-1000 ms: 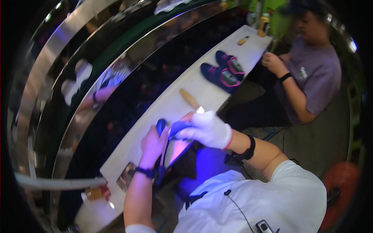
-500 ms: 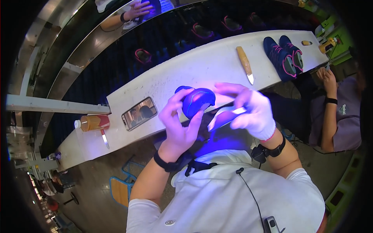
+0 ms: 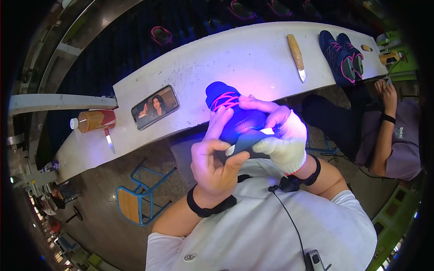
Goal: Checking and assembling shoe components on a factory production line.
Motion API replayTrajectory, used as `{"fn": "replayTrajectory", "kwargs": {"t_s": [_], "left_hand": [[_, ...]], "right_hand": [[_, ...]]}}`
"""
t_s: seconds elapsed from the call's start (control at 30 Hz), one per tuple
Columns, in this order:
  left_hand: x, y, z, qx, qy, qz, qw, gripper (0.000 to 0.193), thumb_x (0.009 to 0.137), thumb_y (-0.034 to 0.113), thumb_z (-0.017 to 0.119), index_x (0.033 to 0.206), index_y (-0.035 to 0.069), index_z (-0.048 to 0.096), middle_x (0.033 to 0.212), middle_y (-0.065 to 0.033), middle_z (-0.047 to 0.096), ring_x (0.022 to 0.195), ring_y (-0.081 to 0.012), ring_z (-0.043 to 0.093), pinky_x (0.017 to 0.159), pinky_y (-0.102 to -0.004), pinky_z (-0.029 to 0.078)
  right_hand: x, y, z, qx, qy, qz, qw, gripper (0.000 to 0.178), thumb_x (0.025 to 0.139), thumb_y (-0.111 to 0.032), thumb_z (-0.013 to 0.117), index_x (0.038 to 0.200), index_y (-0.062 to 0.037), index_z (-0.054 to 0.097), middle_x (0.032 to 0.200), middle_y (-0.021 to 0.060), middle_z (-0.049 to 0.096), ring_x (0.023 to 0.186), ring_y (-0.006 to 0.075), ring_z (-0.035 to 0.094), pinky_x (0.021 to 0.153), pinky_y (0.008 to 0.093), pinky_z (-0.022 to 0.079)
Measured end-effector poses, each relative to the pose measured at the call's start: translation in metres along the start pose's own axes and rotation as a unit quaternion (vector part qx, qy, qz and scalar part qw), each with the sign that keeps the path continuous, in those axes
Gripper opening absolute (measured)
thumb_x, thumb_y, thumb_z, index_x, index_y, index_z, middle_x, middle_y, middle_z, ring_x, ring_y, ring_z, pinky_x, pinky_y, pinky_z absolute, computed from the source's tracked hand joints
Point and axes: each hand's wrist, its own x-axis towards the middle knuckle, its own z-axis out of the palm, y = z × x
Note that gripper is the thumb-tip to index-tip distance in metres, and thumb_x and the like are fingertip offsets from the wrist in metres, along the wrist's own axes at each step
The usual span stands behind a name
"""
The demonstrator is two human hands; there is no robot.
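A dark blue shoe (image 3: 246,120) with pink laces is held between my hands, just in front of the white bench, lit by violet light. My left hand (image 3: 214,165) is bare; its fingers lie along the shoe's side, and its thumb and forefinger close near the end of a thin, flat grey piece (image 3: 246,141). My right hand (image 3: 285,141), in a white knitted glove, is closed on the grey piece, with its fingertips over the shoe. The fingers partly cover both things, and I cannot make out what the piece is.
On the bench (image 3: 203,67) lie a phone (image 3: 156,107), a wooden-handled knife (image 3: 296,56), a drink bottle (image 3: 94,121), another blade (image 3: 110,141) and a pair of shoes (image 3: 341,56). A co-worker (image 3: 389,135) sits at right. A blue-framed stool (image 3: 140,194) stands below left.
The shoe has turned and its laces now show. My right hand has brought the grey piece against it, and my left hand has shifted its hold. The view has moved slightly.
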Motion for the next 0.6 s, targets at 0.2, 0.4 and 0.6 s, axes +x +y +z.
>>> {"fn": "replayTrajectory", "kwargs": {"t_s": [0.2,0.4,0.6], "left_hand": [[-0.002,-0.002,-0.008,-0.003,-0.034,0.014,0.999,0.045,0.093,0.022,0.086,0.107,0.005,0.047,0.144,-0.0378,0.060,0.150,-0.0517,0.044,0.127,-0.0635,0.023],[-0.004,0.005,-0.013,-0.041,-0.023,-0.018,0.999,0.044,0.093,0.020,0.086,0.111,0.004,0.049,0.140,-0.0342,0.064,0.147,-0.0491,0.049,0.127,-0.0619,0.024],[0.037,0.025,-0.039,0.152,-0.202,-0.013,0.968,0.047,0.097,0.036,0.075,0.128,0.001,0.069,0.126,-0.0167,0.072,0.123,-0.0353,0.057,0.110,-0.0495,0.043]], "right_hand": [[-0.005,0.010,-0.003,-0.007,-0.013,-0.040,0.999,0.043,0.080,-0.013,0.094,0.096,-0.0080,0.054,0.138,0.0265,0.068,0.138,0.0405,0.060,0.123,0.0606,0.037],[-0.003,0.008,-0.006,-0.080,-0.021,-0.058,0.995,0.045,0.076,-0.018,0.097,0.090,-0.0087,0.055,0.130,0.0223,0.073,0.125,0.0379,0.070,0.116,0.0546,0.047],[0.017,-0.007,-0.011,-0.224,-0.084,-0.107,0.965,0.042,0.073,-0.035,0.097,0.086,-0.0101,0.066,0.118,0.0133,0.078,0.102,0.0296,0.078,0.082,0.0358,0.063]]}}
